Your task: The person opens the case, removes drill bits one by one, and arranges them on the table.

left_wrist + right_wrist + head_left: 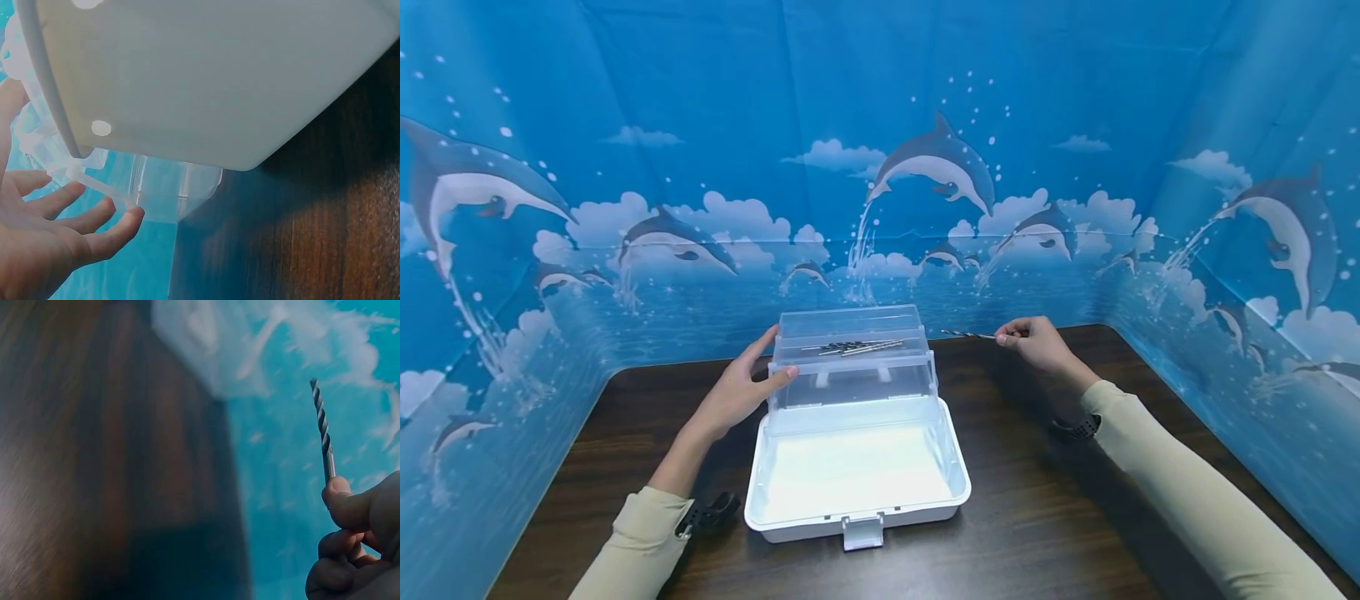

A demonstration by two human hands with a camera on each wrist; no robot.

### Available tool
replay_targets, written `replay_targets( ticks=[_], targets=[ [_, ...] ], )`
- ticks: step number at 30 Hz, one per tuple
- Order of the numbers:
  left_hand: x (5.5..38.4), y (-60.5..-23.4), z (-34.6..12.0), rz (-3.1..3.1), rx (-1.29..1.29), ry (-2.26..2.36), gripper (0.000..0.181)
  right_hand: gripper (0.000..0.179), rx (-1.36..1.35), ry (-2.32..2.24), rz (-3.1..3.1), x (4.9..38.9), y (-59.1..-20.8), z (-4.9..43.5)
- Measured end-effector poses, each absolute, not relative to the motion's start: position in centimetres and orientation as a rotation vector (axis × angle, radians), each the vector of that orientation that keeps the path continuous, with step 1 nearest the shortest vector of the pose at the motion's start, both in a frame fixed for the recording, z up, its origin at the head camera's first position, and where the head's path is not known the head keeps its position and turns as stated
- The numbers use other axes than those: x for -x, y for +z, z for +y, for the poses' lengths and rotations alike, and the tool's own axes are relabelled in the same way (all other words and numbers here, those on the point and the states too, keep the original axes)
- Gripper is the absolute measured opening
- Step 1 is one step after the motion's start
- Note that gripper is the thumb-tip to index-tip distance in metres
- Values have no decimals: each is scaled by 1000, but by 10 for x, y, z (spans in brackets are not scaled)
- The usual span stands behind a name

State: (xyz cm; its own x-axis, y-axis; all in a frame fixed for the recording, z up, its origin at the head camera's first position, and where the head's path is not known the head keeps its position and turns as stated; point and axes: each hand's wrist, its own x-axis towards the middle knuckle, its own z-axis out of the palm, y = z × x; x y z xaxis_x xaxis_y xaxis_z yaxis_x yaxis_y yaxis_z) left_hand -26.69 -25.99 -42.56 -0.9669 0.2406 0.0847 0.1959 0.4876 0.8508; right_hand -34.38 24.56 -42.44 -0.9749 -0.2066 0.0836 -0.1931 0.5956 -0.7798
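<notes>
Between the thumb and fingertips of my right hand (pixel 1032 340) a spiral drill bit (pixel 322 425) is pinched, its fluted tip pointing left toward the box in the head view. My left hand (pixel 741 392) is at the left side of the box's raised clear tray (pixel 891 333), thumb over the tray's front edge. In the left wrist view the fingers (pixel 94 219) of that hand are spread and loosely bent beside the hinge arm. Several drill bits (pixel 850 347) lie together in the tray. Below it, the white box base (pixel 857 527) stands open on the table.
A latch (pixel 862 533) hangs at the box's front. The dark wooden table (pixel 1030 517) ends at a blue dolphin-printed curtain (pixel 715 108) behind and at both sides. Black bands (pixel 707 515) are on both wrists.
</notes>
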Motion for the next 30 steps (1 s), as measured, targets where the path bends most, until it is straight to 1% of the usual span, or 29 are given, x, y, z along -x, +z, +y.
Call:
replay_targets(
  ticks=[6, 10, 13, 17, 25, 30],
  targets=[
    [267, -426, -257, 2676, -361, 1492, 91, 25, 289, -1298, 2753, 354, -456, 259],
    [269, -430, -257, 2672, -356, 1494, 91, 19, 301, -1273, 2772, 359, -467, 260],
    [271, -433, -258, 2677, -351, 1495, 91, 16, 359, -1249, 2788, 361, -472, 260],
    [270, -435, -259, 2686, -351, 1498, 90, 16, 404, -1231, 2783, 364, -477, 260],
    [264, -431, -256, 2684, -358, 1508, 91, 15, 344, -1228, 2830, 374, -486, 257],
    [264, -430, -255, 2684, -357, 1503, 91, 18, 315, -1215, 2869, 376, -487, 253]
  ],
)
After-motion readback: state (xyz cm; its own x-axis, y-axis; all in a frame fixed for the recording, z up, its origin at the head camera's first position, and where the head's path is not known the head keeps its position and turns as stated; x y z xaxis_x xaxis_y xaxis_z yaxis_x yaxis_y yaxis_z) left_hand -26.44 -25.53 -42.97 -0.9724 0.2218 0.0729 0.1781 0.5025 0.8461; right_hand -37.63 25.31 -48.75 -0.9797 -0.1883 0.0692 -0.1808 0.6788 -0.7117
